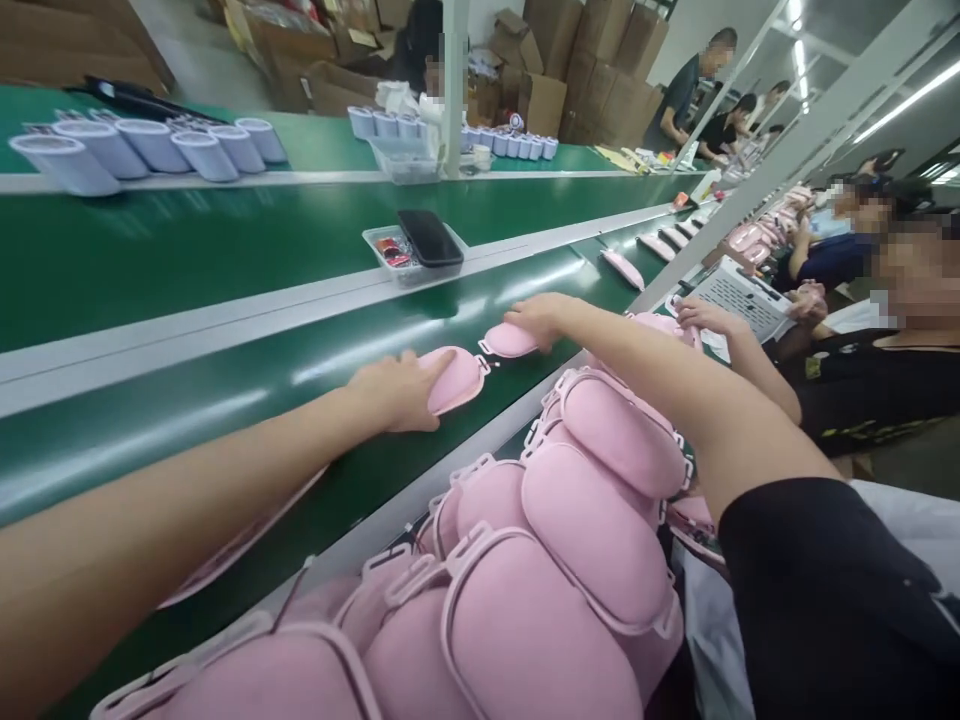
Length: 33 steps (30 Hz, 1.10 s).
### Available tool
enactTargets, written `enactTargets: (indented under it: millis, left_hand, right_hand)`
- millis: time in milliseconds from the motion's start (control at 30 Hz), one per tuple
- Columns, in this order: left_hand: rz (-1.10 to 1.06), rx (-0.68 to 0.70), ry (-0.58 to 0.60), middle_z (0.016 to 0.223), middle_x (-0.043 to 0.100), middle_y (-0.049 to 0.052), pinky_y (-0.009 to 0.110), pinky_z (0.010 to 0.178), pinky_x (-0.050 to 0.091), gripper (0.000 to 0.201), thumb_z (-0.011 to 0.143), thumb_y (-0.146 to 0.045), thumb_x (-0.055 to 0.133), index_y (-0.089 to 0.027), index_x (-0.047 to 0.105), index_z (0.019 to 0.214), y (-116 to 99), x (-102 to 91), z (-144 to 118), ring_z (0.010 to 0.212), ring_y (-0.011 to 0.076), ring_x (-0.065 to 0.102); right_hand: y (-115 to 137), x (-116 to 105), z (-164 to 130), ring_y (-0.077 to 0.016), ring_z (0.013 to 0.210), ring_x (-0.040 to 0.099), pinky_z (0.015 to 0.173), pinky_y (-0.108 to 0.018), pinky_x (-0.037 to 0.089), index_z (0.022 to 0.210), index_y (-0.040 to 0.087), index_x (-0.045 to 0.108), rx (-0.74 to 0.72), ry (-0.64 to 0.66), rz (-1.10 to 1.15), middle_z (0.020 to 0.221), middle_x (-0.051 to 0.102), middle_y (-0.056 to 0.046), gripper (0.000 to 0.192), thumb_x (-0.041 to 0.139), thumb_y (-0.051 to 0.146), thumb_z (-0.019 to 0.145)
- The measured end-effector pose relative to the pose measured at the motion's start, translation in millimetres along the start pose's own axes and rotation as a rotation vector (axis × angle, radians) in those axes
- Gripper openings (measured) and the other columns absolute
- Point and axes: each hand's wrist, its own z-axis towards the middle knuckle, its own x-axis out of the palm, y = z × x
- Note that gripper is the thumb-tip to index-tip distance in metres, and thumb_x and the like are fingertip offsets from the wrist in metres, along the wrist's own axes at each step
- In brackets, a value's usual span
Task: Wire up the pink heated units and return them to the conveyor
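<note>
Both my arms reach out over a green conveyor belt (225,390). My left hand (394,392) lies flat on a pink oval pad (455,382) resting on the belt. My right hand (536,315) presses on a second pink oval pad (508,341) just beyond it. Neither pad is lifted. A row of several pink padded pieces with pale frames (592,500) is piled along the belt's near edge, under my right arm.
A clear tray (379,240) with a black phone (429,237) sits between the belts. White cylinders (150,148) stand on the far bench. Another pink pad (623,268) lies farther down the belt. A co-worker's hand (701,315) and seated people are at right; cardboard boxes (592,60) behind.
</note>
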Motion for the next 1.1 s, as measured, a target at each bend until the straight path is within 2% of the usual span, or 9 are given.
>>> enactTargets:
  millis: [167,233,367,433,567,800,900,1000,1100]
  left_hand:
    - [0.031,0.069,-0.14,0.147,0.059,0.028,0.05,0.094,0.06,0.115,0.062,-0.034,0.071,-0.01,0.032,0.167,26.6,-31.5,-80.7,0.126,0.0464,0.065]
    - [-0.001,0.216,-0.221,0.156,0.056,0.018,0.047,0.1,0.06,0.108,0.062,-0.033,0.067,-0.018,0.039,0.165,31.1,-42.3,-134.8,0.132,0.0396,0.064]
    - [-0.133,0.781,-0.251,0.158,0.058,-0.002,0.037,0.116,0.055,0.1,0.063,-0.015,0.056,-0.038,0.047,0.16,0.1,-36.3,-233.2,0.142,0.0243,0.061]
    - [-0.158,0.868,-0.193,0.158,0.059,-0.002,0.039,0.125,0.048,0.102,0.062,-0.006,0.054,-0.038,0.05,0.159,-24.5,-25.4,-259.7,0.15,0.0234,0.054]
    - [-0.108,0.854,-0.134,0.158,0.059,0.0,0.045,0.128,0.042,0.101,0.064,0.001,0.054,-0.038,0.052,0.157,-52.6,-22.0,-263.8,0.156,0.027,0.046]
    - [0.129,0.73,0.053,0.172,0.041,0.002,0.059,0.133,0.029,0.104,0.07,0.001,0.053,-0.036,0.038,0.166,-59.8,-29.6,-256.0,0.165,0.036,0.027]
    - [0.026,0.655,0.031,0.178,0.028,0.0,0.054,0.135,0.028,0.108,0.074,-0.009,0.06,-0.037,0.021,0.171,-35.4,-26.8,-257.4,0.167,0.0336,0.021]
    - [-0.117,0.308,-0.045,0.175,0.034,0.002,0.045,0.13,0.037,0.086,0.092,-0.031,0.059,-0.036,0.023,0.171,10.1,-25.4,-242.1,0.161,0.0313,0.035]
    - [-0.099,-0.042,-0.077,0.166,0.043,0.019,0.057,0.121,0.046,0.074,0.104,-0.048,0.054,-0.021,0.029,0.169,45.3,-14.9,-212.4,0.148,0.0394,0.049]
  right_hand:
    - [29.3,-34.9,-68.6,-0.0377,0.123,0.066,0.102,-0.045,0.053,0.161,0.009,0.036,0.222,-0.401,0.321,0.152,0.054,-0.026,0.105,0.084,0.047,0.076]
    - [54.6,-52.6,-122.6,-0.0363,0.115,0.069,0.099,-0.046,0.054,0.168,0.012,0.024,0.308,-0.493,0.492,0.148,0.06,-0.025,0.112,0.076,0.061,0.082]
    - [125.2,-67.0,-235.8,-0.0374,0.103,0.073,0.09,-0.048,0.055,0.17,0.021,0.023,0.307,-0.313,0.552,0.13,0.073,-0.02,0.113,0.063,0.081,0.084]
    - [162.4,-59.8,-274.1,-0.0406,0.104,0.074,0.088,-0.05,0.055,0.168,0.023,0.03,0.308,-0.213,0.503,0.129,0.074,-0.022,0.11,0.058,0.087,0.083]
    - [212.2,-36.9,-301.3,-0.0451,0.115,0.073,0.093,-0.054,0.056,0.164,0.024,0.038,0.398,-0.161,0.5,0.139,0.07,-0.024,0.099,0.054,0.085,0.087]
    - [243.9,-24.1,-293.9,-0.0482,0.135,0.062,0.106,-0.062,0.051,0.172,0.019,0.025,0.502,-0.194,0.477,0.159,0.055,-0.027,0.106,0.046,0.086,0.093]
    - [250.1,-12.5,-297.6,-0.0479,0.146,0.051,0.111,-0.064,0.049,0.171,0.02,0.029,0.492,-0.312,0.467,0.165,0.048,-0.024,0.099,0.044,0.084,0.096]
    - [255.7,7.9,-304.5,-0.0444,0.152,0.043,0.12,-0.064,0.041,0.167,0.019,0.037,0.493,-0.555,0.484,0.169,0.045,-0.02,0.088,0.044,0.076,0.101]
    - [274.9,27.7,-312.3,-0.038,0.15,0.042,0.125,-0.059,0.033,0.158,0.018,0.047,0.392,-0.904,0.483,0.163,0.05,-0.017,0.069,0.044,0.063,0.106]
